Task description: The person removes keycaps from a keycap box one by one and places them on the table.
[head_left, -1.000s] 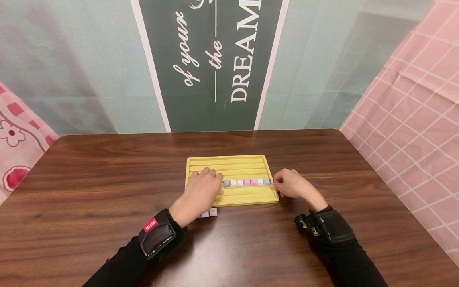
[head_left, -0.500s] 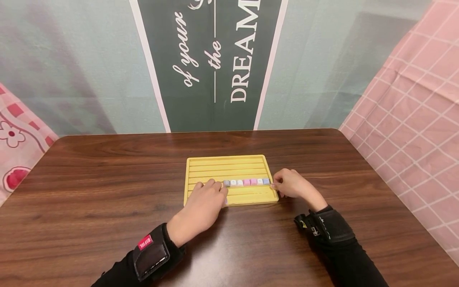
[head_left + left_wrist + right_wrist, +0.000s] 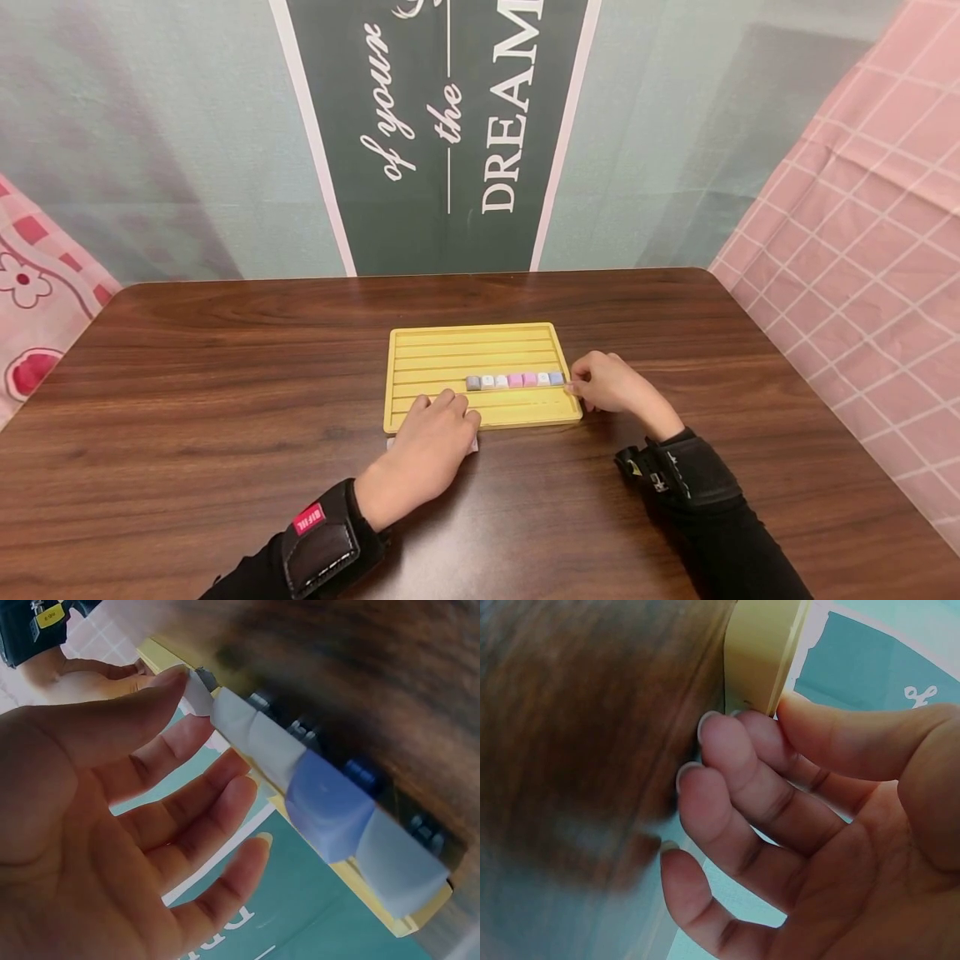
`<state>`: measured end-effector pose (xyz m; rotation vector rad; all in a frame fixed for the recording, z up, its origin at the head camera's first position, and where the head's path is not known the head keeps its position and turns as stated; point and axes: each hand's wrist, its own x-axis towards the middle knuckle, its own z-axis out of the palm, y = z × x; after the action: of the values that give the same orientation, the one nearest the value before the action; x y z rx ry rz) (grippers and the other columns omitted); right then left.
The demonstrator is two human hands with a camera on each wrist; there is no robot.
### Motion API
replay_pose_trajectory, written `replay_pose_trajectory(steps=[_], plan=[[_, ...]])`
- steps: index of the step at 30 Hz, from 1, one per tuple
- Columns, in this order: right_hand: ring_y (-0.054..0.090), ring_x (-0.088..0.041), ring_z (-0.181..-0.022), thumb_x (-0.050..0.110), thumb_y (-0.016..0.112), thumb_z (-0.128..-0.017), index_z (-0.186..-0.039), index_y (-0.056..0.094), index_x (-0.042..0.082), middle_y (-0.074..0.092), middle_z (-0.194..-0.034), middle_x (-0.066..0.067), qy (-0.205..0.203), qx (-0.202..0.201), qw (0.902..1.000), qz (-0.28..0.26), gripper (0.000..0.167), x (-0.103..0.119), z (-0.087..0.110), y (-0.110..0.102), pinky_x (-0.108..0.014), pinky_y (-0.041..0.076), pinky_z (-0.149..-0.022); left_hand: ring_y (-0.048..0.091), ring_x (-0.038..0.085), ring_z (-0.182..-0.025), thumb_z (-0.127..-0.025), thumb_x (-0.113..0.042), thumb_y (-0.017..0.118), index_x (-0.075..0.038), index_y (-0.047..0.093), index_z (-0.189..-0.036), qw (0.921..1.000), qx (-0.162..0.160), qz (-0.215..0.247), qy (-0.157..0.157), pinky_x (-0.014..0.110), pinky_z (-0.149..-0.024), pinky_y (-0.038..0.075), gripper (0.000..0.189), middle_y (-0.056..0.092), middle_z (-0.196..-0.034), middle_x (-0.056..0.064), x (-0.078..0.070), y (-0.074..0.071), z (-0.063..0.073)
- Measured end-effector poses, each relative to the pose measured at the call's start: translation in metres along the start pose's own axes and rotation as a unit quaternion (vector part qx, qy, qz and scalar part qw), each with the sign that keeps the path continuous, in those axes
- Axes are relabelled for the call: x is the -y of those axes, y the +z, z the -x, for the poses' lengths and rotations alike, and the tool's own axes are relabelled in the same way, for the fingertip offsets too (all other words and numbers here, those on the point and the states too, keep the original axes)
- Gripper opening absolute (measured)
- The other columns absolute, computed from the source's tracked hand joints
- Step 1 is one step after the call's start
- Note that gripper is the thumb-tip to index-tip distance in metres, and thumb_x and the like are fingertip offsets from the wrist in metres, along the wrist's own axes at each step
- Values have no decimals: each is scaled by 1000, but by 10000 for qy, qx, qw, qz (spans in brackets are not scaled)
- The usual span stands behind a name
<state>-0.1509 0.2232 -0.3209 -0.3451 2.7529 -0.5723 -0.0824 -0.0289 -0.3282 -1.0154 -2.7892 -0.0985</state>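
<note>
A yellow ridged tray (image 3: pixel 472 337) lies on the table. One of its grooves bears a row of keycaps (image 3: pixel 515 381) in grey, white, pink and blue. At the tray's near edge, the thumb and index finger of my left hand (image 3: pixel 435 437) pinch a white keycap (image 3: pixel 196 696). Beside it in the left wrist view stand more pale keycaps (image 3: pixel 276 746) and a blue-violet keycap (image 3: pixel 330 806), lined up along the tray's near side. My right hand (image 3: pixel 611 383) pinches the tray's right edge between thumb and index finger, its other fingers curled below.
The brown wooden table (image 3: pixel 225 400) stretches out on all sides of the tray. Behind it hangs a green cloth backdrop (image 3: pixel 637 167) with lettering, and pink checked cloth (image 3: pixel 862 250) hangs at the right.
My left hand has drawn back from over the tray to its near edge, uncovering the left part of the grooves. My right hand stays at the tray's right edge.
</note>
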Motion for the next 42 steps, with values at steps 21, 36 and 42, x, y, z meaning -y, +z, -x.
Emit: replay_pose_trajectory(steps=[21, 36, 42], plan=[[46, -15, -49, 12, 56, -91, -65, 55, 8, 53, -54, -4, -17, -9, 10000, -12, 26, 1, -1, -2, -27, 34, -50, 46, 18, -77, -78, -22, 70, -10, 58, -73, 9999, 16, -103, -99, 31, -62, 32, 17, 49, -73, 1, 2, 3, 0], [46, -15, -48, 12, 56, -91, -64, 55, 8, 53, -53, -4, -36, -19, 10000, 16, 27, 1, -1, -2, -27, 34, -50, 46, 18, -75, -77, -11, 68, -10, 56, -73, 9999, -109, -72, -103, 31, -61, 31, 13, 48, -73, 1, 3, 3, 2], [46, -15, -49, 12, 56, -91, -65, 55, 8, 52, -53, -3, -41, -20, 10000, 18, 26, 0, -1, 0, -27, 34, -50, 46, 18, -74, -77, -8, 68, -9, 57, -73, 9999, -115, -35, -120, 31, -60, 31, 12, 48, -73, 1, 3, 3, 2]])
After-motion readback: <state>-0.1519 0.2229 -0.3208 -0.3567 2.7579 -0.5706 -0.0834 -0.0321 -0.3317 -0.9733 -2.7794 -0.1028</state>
